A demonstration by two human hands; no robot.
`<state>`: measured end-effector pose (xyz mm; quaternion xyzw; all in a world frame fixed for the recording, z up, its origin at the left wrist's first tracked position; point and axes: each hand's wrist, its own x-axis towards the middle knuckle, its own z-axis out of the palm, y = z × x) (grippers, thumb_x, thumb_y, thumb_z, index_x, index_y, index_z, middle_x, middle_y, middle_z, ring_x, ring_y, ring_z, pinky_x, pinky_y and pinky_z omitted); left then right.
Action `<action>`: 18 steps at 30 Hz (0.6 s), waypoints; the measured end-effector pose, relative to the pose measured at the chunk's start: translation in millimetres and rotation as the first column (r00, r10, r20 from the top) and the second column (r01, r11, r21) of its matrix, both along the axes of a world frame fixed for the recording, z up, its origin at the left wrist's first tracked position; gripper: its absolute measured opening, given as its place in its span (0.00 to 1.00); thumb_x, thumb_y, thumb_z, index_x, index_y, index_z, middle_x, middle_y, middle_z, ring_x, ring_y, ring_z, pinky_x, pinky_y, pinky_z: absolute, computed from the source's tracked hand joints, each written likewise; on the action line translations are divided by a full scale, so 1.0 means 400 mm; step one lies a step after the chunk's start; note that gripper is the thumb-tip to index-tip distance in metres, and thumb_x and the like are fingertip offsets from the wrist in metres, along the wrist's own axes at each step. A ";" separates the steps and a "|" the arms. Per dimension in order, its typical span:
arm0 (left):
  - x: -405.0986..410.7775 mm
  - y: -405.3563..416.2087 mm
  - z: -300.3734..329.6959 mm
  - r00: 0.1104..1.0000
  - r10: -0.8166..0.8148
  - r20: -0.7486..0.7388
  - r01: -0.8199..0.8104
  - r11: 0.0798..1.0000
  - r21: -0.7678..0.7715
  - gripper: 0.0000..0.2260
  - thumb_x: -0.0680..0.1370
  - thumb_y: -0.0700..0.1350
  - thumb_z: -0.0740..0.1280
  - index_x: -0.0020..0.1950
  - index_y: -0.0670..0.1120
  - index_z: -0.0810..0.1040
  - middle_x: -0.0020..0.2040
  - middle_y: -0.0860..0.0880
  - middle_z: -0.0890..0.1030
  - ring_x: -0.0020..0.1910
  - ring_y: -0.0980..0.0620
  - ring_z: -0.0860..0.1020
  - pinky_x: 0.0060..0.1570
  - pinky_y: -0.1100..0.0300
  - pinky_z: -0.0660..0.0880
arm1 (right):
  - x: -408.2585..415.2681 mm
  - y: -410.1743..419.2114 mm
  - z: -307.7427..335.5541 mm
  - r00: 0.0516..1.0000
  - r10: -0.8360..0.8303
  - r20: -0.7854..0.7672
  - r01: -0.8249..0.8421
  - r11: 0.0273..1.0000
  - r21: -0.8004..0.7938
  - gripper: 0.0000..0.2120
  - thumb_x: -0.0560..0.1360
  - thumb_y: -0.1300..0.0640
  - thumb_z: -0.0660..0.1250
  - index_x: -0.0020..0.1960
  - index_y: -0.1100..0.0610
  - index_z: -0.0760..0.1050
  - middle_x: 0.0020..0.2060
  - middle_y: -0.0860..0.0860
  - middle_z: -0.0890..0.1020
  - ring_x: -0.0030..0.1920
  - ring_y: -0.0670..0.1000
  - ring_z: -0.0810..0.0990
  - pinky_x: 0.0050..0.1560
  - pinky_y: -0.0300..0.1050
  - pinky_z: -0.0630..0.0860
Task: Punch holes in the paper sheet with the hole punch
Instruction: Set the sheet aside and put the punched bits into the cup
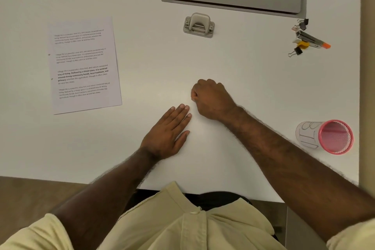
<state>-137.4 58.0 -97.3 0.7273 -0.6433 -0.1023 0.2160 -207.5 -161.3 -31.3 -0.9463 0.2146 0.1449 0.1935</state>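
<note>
On the desk (142,26) — one paper sheet (84,65), one hole punch (198,25).

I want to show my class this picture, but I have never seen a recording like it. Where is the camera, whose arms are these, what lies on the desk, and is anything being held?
The camera sits on a person's head, looking down at their own arms. The left hand lies flat on the white desk; the right hand is curled into a fist, and nothing shows in it. A printed paper sheet lies far left, with two dark marks at its left edge. The hole punch stands ahead, untouched. At right are binder clips and a stapler and a pink mesh cup.
</note>
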 end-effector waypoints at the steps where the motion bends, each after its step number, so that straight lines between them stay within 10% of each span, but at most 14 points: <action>1: 0.000 0.000 0.001 1.000 -0.003 0.003 0.003 1.000 -0.002 0.25 0.87 0.47 0.63 0.82 0.38 0.67 0.84 0.40 0.65 0.85 0.43 0.61 0.82 0.42 0.62 | -0.006 0.007 -0.002 1.000 0.015 -0.005 -0.015 0.999 -0.044 0.10 0.82 0.59 0.59 0.57 0.54 0.78 0.55 0.52 0.79 0.57 0.58 0.77 0.55 0.55 0.72; 7: -0.001 -0.002 0.010 1.000 -0.012 0.025 0.011 1.000 0.029 0.25 0.87 0.47 0.63 0.82 0.38 0.66 0.84 0.40 0.64 0.85 0.42 0.61 0.82 0.42 0.62 | -0.019 -0.012 0.018 0.975 -0.222 0.021 0.217 0.967 0.130 0.11 0.80 0.63 0.59 0.46 0.50 0.75 0.49 0.50 0.78 0.50 0.55 0.76 0.56 0.52 0.74; 13: -0.016 -0.006 0.013 0.994 -0.031 0.106 0.022 0.996 0.091 0.25 0.87 0.47 0.60 0.81 0.36 0.66 0.83 0.37 0.65 0.84 0.39 0.61 0.81 0.40 0.64 | -0.104 -0.058 0.069 0.765 -0.641 0.055 0.491 0.637 0.595 0.07 0.85 0.59 0.62 0.49 0.53 0.76 0.40 0.40 0.77 0.35 0.32 0.75 0.38 0.25 0.68; 18: -0.058 -0.057 0.021 0.986 -0.138 0.089 0.131 0.988 0.082 0.24 0.88 0.46 0.60 0.82 0.36 0.66 0.83 0.37 0.64 0.84 0.39 0.61 0.83 0.43 0.60 | -0.202 -0.073 0.116 0.634 -0.770 0.066 0.529 0.494 0.690 0.05 0.85 0.57 0.64 0.50 0.51 0.76 0.43 0.41 0.78 0.44 0.43 0.76 0.45 0.36 0.72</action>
